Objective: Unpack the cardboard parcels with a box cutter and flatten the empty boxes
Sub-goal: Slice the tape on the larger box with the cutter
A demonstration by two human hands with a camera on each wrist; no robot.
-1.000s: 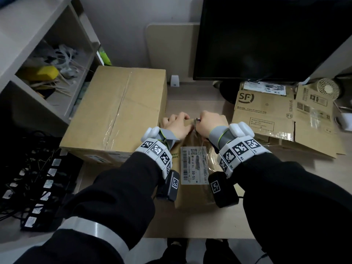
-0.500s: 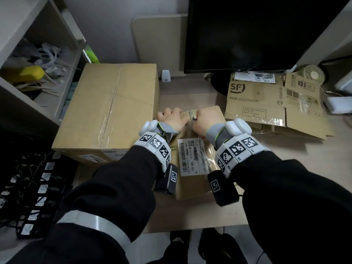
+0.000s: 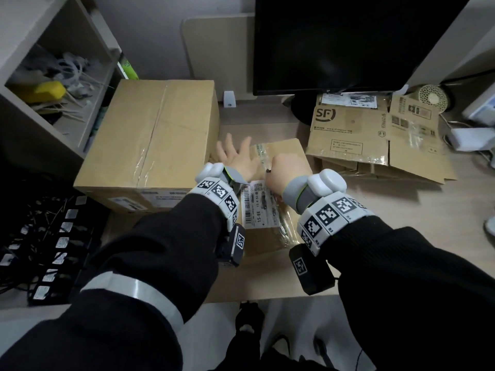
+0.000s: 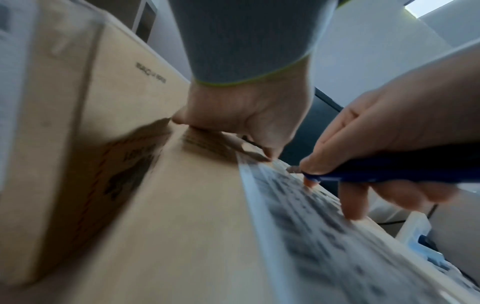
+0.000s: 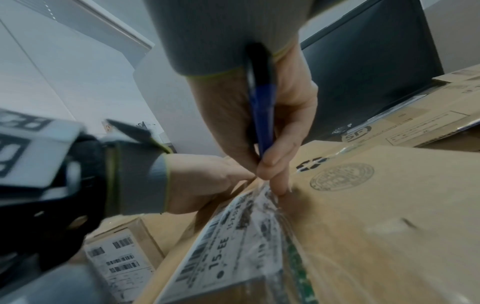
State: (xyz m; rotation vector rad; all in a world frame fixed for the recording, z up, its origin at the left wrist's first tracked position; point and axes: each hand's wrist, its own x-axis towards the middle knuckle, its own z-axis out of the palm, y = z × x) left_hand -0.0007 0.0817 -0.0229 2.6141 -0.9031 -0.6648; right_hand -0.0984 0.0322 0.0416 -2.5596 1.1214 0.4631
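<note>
**Blade Meets Taped Seam**

The right hand [image 3: 288,171] gripped a blue box cutter [image 5: 262,115], its tip at the small parcel's [image 3: 290,153] taped seam. The left hand [image 3: 237,159], fingers spread, pressed the parcel's top beside the large sealed box [image 3: 152,140].

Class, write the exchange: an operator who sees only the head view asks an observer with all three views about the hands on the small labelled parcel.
Operator: My view hides what the right hand holds. What is it?
Observer: In the right wrist view it pinches a blue box cutter, tip down at the taped seam of the small parcel.
Operator: Is the left hand actually touching the parcel?
Observer: Yes. The left wrist view shows its fingertips pressing on the parcel's top, at the far end of the label.
</note>
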